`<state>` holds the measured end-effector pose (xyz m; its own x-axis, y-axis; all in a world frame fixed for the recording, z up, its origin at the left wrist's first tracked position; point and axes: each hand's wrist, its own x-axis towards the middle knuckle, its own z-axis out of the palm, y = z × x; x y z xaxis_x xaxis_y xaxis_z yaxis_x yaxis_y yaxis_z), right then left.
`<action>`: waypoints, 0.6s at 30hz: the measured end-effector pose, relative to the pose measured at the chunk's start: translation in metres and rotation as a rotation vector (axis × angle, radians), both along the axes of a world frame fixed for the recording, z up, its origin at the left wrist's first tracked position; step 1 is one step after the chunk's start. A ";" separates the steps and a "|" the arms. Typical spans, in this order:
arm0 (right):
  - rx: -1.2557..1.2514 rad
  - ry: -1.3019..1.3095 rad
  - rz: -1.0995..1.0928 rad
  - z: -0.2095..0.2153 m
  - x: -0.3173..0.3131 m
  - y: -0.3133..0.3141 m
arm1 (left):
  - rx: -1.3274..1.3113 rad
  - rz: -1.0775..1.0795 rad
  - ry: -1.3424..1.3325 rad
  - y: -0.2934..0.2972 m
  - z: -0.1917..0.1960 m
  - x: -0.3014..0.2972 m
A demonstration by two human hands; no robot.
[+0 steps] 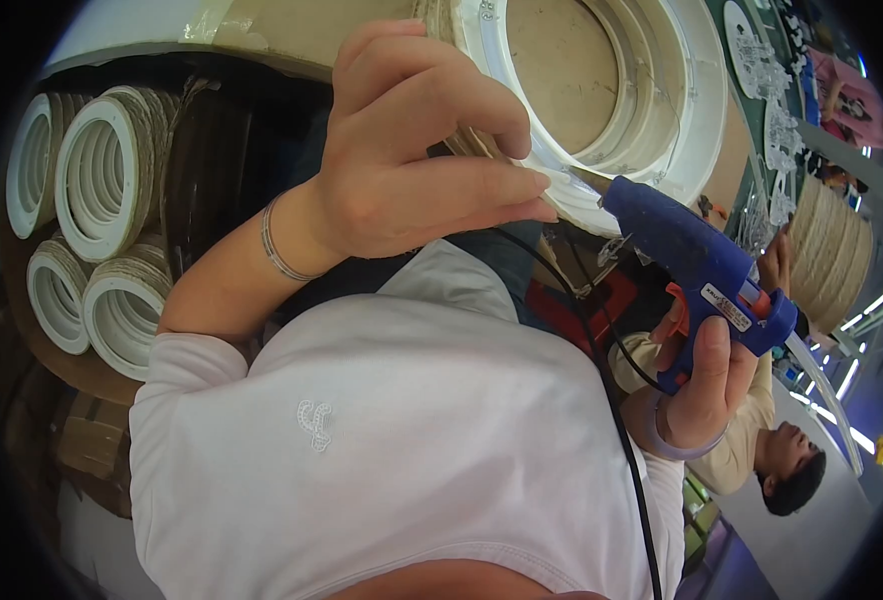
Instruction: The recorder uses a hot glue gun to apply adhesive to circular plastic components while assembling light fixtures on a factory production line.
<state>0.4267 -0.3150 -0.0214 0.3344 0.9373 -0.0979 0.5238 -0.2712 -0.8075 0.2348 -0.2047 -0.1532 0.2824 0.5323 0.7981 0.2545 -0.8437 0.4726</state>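
My right hand (710, 375) grips a blue hot glue gun (687, 240) by its handle, with fingers at the red trigger. A clear glue stick (827, 390) sticks out of the gun's back end. The nozzle points at the rim of a white ring-shaped piece (697, 110), whose inside shows stepped round edges. My left hand (422, 150) is at the near left side of that rim. Its thumb and index finger press together close to the nozzle, the other fingers curled. Whatever lies between those fingertips is hidden.
White rings wrapped in beige cord (97, 180) are stacked at the left. A black cable (612, 400) runs down past my shirt. Clear plastic parts (752, 50) lie on the green surface at the upper right. Another person (787, 465) sits at the right, near a cord-wrapped drum (832, 250).
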 end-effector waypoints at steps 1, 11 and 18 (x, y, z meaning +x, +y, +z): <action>-0.021 0.012 0.005 0.000 0.000 -0.001 | -0.022 0.016 0.050 -0.002 0.002 -0.001; -0.064 0.145 -0.077 0.002 -0.001 0.006 | -0.023 0.029 0.068 -0.001 0.001 -0.002; -0.081 0.118 -0.037 0.004 0.001 0.001 | -0.019 0.021 0.083 -0.004 0.003 -0.003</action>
<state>0.4276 -0.3144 -0.0177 0.3507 0.9119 -0.2135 0.4151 -0.3557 -0.8374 0.2317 -0.2084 -0.1504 0.3356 0.5539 0.7619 0.3112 -0.8286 0.4654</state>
